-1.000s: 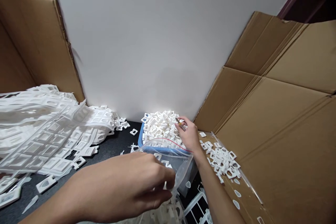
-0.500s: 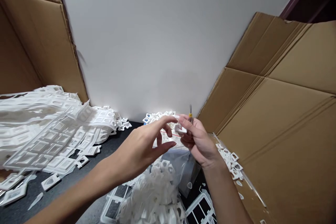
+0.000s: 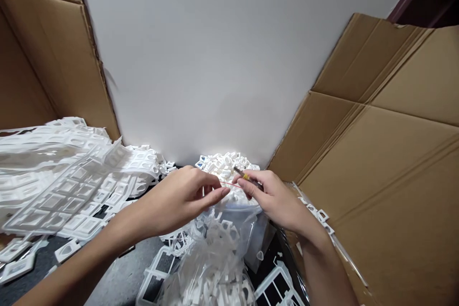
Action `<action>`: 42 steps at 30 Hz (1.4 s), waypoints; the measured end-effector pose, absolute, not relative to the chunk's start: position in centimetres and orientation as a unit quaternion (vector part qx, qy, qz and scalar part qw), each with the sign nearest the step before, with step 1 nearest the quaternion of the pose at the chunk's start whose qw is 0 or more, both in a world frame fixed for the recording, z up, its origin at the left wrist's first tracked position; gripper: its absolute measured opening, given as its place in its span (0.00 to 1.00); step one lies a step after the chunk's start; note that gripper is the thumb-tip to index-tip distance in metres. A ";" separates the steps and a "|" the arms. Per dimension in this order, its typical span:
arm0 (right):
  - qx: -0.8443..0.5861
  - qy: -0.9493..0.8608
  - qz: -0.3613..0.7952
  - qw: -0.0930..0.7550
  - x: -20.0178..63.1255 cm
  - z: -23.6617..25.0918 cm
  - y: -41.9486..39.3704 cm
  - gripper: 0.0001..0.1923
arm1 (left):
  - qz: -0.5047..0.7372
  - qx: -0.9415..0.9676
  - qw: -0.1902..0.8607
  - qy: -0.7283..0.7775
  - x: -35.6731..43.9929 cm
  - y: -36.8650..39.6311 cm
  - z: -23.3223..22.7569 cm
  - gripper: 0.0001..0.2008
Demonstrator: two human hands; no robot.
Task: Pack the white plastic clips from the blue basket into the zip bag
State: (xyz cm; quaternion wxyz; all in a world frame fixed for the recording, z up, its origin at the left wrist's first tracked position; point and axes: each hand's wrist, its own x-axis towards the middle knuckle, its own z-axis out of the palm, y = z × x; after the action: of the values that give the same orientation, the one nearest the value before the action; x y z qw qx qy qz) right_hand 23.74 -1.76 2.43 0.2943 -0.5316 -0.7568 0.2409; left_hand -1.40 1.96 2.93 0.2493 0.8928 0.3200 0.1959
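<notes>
Both hands have come together since half a second ago: the left hand (image 3: 179, 198), then spread open in the air, now has its fingers curled down at the mouth of the clear zip bag (image 3: 229, 229), and the right hand (image 3: 278, 201) has dropped from chest height to meet it over the bag's red seal line.

Pinched in the right hand's fingers is a thin tool with a yellow band (image 3: 247, 179), its tip lying across the bag opening; whether a small white piece is also held there I cannot tell. The left fingers are closed loosely on the bag's rim or on something just inside it.

That bag stands on the dark desk (image 3: 118, 287) between the forearms, in front of a blue tray heaped with small white plastic clips (image 3: 224, 165). It looks light, limp and slippery, likely to collapse if gripped by the film alone; the stiffer sealed rim seems the best place to hold it. The clips look rigid, very light and easy to scatter, so a fingertip pinch on the frame edges suits them.

Flexible white punched-out sheets (image 3: 71, 172) pile up on the left, more lie below the bag, and cardboard flaps (image 3: 376, 153) lean in on the right with loose clips at their foot.
</notes>
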 end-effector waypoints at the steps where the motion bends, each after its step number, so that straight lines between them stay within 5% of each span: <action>1: -0.540 -0.748 0.234 0.306 24.1 2.4 -1.6 0.23 | 0.188 0.897 0.245 0.317 -1.5 1.9 3.0 0.23; 5: -0.593 -0.702 0.165 0.358 26.2 0.2 0.8 0.21 | 0.136 0.916 0.247 0.284 -1.8 1.5 3.3 0.22; 9: -0.672 -0.650 0.093 0.342 27.6 -3.9 3.9 0.11 | 0.080 0.929 0.289 0.217 -1.8 0.6 3.6 0.09; 14: -0.679 -0.659 0.077 0.315 27.3 -7.1 5.2 0.22 | 0.041 0.947 0.262 0.179 -1.5 -0.8 3.8 0.02; 24: -0.632 -0.664 0.107 0.385 27.5 -5.5 4.8 0.15 | 0.071 0.949 0.233 0.199 -1.6 -0.5 3.4 0.03; 32: -0.450 -0.699 0.348 0.433 25.6 -0.1 -0.1 0.20 | 0.098 0.950 0.229 0.189 -1.7 -0.4 3.3 0.08; 36: -0.478 -0.685 0.290 0.467 26.5 -0.8 0.8 0.18 | 0.075 0.954 0.230 0.176 -1.6 -0.9 3.6 0.10; 42: -0.621 -0.681 0.163 0.352 27.7 -6.0 4.7 0.16 | 0.039 0.959 0.220 0.174 -1.4 -1.5 3.9 0.10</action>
State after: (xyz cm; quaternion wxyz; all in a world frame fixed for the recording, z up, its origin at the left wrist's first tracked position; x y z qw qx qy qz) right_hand 27.70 4.67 -6.01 0.3520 -0.6210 -0.6812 0.1628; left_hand -1.44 -1.51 3.87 0.2203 0.9590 0.1742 0.0392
